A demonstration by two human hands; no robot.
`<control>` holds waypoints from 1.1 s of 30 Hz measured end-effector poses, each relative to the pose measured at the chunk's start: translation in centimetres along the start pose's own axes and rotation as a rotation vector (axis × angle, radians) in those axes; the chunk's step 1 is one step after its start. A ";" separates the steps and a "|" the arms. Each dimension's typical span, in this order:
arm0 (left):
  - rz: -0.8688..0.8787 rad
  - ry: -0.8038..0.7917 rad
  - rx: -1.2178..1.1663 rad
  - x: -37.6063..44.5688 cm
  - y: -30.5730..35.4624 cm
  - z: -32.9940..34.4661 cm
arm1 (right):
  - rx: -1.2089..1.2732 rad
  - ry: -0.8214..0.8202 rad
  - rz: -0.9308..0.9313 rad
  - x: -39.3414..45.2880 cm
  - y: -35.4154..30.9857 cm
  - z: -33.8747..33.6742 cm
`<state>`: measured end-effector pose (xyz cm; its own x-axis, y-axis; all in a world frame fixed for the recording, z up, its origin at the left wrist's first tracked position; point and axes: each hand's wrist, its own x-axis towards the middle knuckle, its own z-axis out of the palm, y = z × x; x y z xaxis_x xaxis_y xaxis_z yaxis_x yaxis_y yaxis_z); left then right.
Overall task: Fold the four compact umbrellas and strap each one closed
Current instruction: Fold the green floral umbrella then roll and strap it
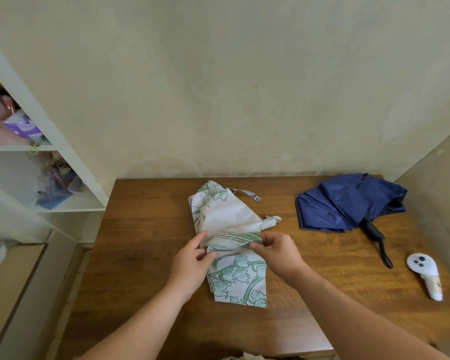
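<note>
I judge I'm early on: my left hand point(192, 258) and right hand point(276, 252) pinch a pleat of the floral umbrella point(231, 245) at mid-desk point(146, 255), its strap point(247, 194) loose. The blue umbrella point(348, 202), far right, lies unfolded. I see no others.

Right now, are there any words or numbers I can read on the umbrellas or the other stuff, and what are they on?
No readable words or numbers anywhere.
White and green umbrella: leaf drawings only, no writing.
Its strap: a snap, no text visible.
Blue umbrella: plain.
White controller: dark buttons, nothing legible.
Packets on the shelf: too blurred to read.
</note>
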<state>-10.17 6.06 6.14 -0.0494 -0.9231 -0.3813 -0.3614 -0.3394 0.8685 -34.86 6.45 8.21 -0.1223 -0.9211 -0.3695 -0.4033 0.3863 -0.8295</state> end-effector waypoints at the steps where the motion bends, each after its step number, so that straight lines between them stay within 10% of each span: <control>1: 0.011 0.018 0.025 0.0 0.1 -0.1 | -0.008 -0.001 -0.001 0.0 0.2 0.0; 20: -0.224 -0.172 -0.366 -0.9 -0.4 -0.2 | 0.225 -0.041 0.071 -2.4 2.6 0.0; 33: -0.472 -0.018 -0.428 -0.9 -2.1 0.4 | 0.258 -0.028 0.155 -4.7 5.3 1.2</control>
<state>-9.70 7.69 4.56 0.0074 -0.6545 -0.7560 0.0560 -0.7546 0.6538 -35.33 12.88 5.10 -0.1382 -0.8499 -0.5085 -0.1372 0.5249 -0.8400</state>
